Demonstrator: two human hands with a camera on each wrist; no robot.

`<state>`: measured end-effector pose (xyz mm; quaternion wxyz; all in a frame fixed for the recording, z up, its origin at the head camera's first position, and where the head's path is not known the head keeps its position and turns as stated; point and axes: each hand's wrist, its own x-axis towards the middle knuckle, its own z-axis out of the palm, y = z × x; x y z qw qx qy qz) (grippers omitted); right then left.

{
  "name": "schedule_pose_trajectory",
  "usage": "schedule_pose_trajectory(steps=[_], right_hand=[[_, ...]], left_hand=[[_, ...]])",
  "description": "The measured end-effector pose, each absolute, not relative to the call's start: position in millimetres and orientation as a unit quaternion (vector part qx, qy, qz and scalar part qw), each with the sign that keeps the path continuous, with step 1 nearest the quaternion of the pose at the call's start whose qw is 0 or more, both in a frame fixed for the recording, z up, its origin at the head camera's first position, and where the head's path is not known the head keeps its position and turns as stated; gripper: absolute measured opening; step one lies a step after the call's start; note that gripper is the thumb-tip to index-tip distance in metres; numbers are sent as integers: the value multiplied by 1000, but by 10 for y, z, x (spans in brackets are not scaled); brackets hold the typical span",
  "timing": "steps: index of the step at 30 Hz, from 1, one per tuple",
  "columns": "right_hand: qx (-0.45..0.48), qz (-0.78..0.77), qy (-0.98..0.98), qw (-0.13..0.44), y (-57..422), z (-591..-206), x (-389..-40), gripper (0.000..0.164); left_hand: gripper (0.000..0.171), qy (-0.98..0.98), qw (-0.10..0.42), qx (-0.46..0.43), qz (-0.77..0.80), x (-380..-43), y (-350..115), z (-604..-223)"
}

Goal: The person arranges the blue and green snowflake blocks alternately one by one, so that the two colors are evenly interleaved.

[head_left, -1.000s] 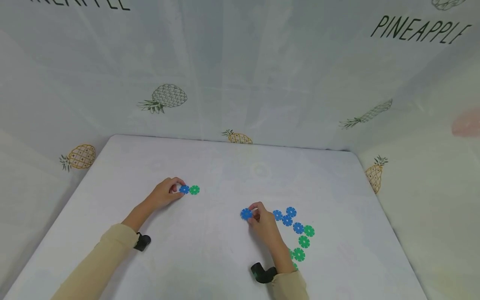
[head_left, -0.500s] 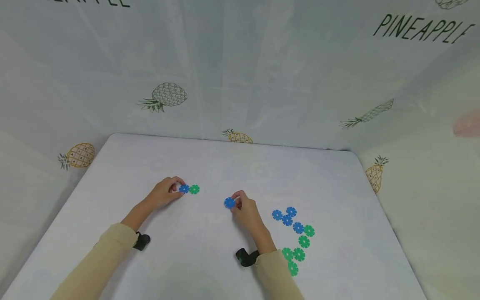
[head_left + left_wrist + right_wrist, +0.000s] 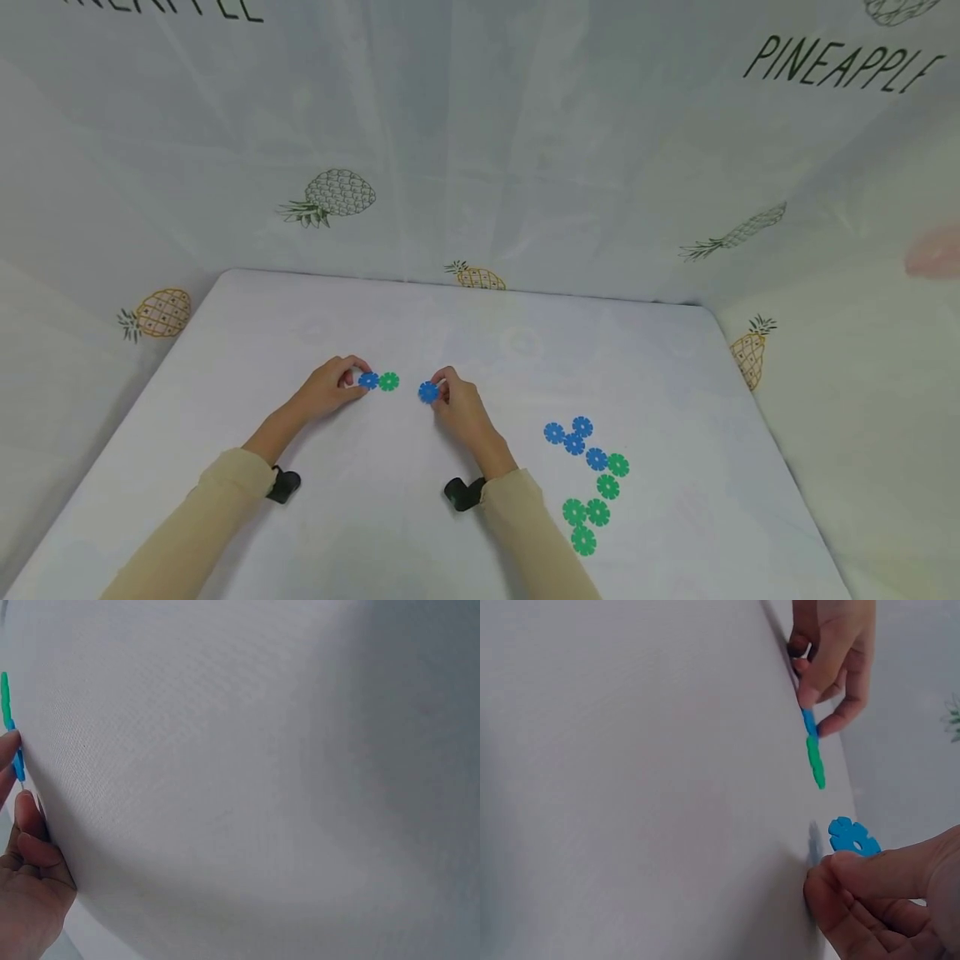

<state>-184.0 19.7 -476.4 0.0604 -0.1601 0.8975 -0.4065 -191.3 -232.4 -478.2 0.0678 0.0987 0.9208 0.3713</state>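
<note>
My left hand (image 3: 332, 386) pinches a blue notched disc (image 3: 368, 381) between thumb and finger. Joined to that disc's right side is a green notched disc (image 3: 388, 382); edge-on, the pair shows as a thin strip in both wrist views. A short way to the right, my right hand (image 3: 461, 408) pinches another blue notched disc (image 3: 428, 392) by its edge. In the right wrist view this blue disc (image 3: 853, 838) is tilted, with a round centre hole and slots around its rim, and its shadow falls on the table. A gap separates it from the green disc (image 3: 815, 761).
On the white table (image 3: 337, 533), to the right, lie several loose blue discs (image 3: 574, 443) and several green discs (image 3: 597, 512). A pineapple-print cloth (image 3: 480, 150) hangs behind the table and at its sides. Black wrist cameras (image 3: 463, 494) sit at the cuffs.
My right hand has carried its blue disc leftward and slightly away from me, up close to the green disc. The left hand and its joined pair have stayed in place.
</note>
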Motion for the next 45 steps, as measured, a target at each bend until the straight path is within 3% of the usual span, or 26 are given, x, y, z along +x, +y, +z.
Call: schedule_pose_trajectory(steps=[13,45], right_hand=[[-149,-383,909,76,-82,-4778,-1994,23],[-90,-331,933,106,-238,-4742,-2018,19]], left_hand=[[29,921,66,100,371,-1912,-2319,-4779],[29,922,58,101,370,-1915,-2344,-4820]])
